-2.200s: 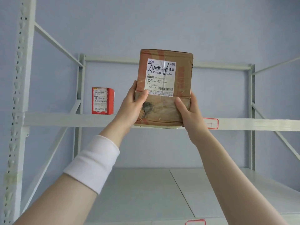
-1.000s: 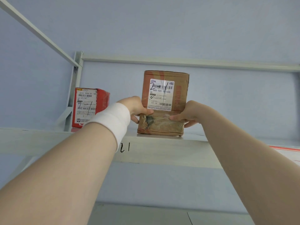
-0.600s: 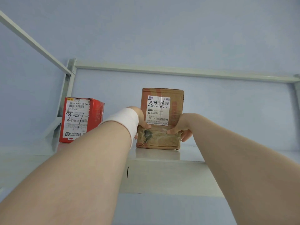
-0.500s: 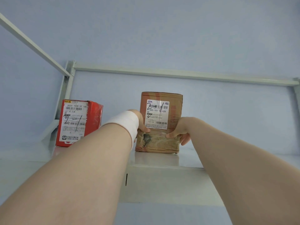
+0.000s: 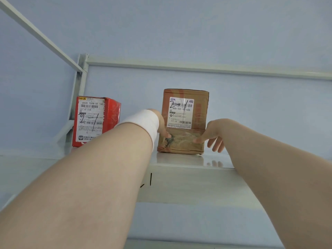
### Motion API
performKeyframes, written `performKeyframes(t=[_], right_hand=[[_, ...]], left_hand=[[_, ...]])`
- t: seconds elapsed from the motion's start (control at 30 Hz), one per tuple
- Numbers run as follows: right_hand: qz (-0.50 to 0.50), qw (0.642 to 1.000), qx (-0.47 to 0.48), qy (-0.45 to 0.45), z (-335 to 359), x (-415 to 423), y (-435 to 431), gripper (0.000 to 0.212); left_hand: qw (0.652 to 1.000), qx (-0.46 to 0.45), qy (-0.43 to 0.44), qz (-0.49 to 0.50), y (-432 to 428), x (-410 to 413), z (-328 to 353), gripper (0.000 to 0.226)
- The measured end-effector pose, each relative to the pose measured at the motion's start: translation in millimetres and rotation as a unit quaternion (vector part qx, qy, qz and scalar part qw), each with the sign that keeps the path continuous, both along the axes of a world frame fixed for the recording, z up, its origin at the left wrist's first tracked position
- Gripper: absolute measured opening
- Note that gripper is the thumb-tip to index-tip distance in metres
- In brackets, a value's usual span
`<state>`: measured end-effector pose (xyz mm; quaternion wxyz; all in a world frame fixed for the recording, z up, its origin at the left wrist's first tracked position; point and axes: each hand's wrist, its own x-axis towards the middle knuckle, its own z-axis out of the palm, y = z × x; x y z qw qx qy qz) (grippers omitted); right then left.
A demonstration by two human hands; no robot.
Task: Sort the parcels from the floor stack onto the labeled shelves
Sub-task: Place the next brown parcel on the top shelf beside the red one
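A brown cardboard parcel (image 5: 185,112) stands upright on the top shelf (image 5: 188,184), its white label marked "2-1" facing me. My left hand (image 5: 162,126), with a white wristband, holds the parcel's lower left edge. Its thumb lies on the front and its fingers are hidden behind the box. My right hand (image 5: 213,135) is at the lower right edge, where its thumb tip touches the front. Its fingers are spread and off the box.
A red parcel (image 5: 93,121), also marked "2-1", stands on the same shelf to the left, near the corner post (image 5: 79,87). Black handwriting (image 5: 150,179) marks the shelf's front edge. A back rail (image 5: 197,68) runs above the parcels. Shelf surface lies bare to the right.
The brown parcel went from in front of the shelf edge onto the top shelf and now stands there. My right fingers have since come off its side and spread.
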<state>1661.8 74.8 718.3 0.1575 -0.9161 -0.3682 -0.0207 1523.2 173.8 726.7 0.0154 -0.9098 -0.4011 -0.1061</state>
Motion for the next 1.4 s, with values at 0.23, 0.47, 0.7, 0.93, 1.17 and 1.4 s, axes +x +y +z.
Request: performKeyframes(t=[0.23, 0.47, 0.7, 0.93, 1.17, 1.4], right_hand=[[0.014, 0.996, 0.042, -0.082, -10, -35, -32, 0.052], [0.088, 0.970, 0.173, -0.145, -41, -69, -54, 0.061], [0.106, 0.939, 0.284, -0.162, -65, -122, -113, 0.056], [0.130, 0.935, 0.275, -0.185, -97, -184, -176, 0.055], [0.163, 0.943, 0.230, -0.177, -152, -243, -212, 0.058], [0.223, 0.958, 0.160, -0.086, -249, -294, -254, 0.058]], left_hand=[[0.998, 0.058, -0.026, 0.008, -33, -41, -11, 0.055], [0.984, 0.087, -0.155, -0.025, -69, -64, -40, 0.052], [0.963, 0.133, -0.231, -0.050, -123, -115, -71, 0.051], [0.948, 0.199, -0.241, -0.062, -179, -184, -99, 0.049], [0.958, 0.177, -0.222, -0.043, -231, -244, -148, 0.042], [0.983, 0.106, -0.148, 0.040, -283, -313, -232, 0.042]])
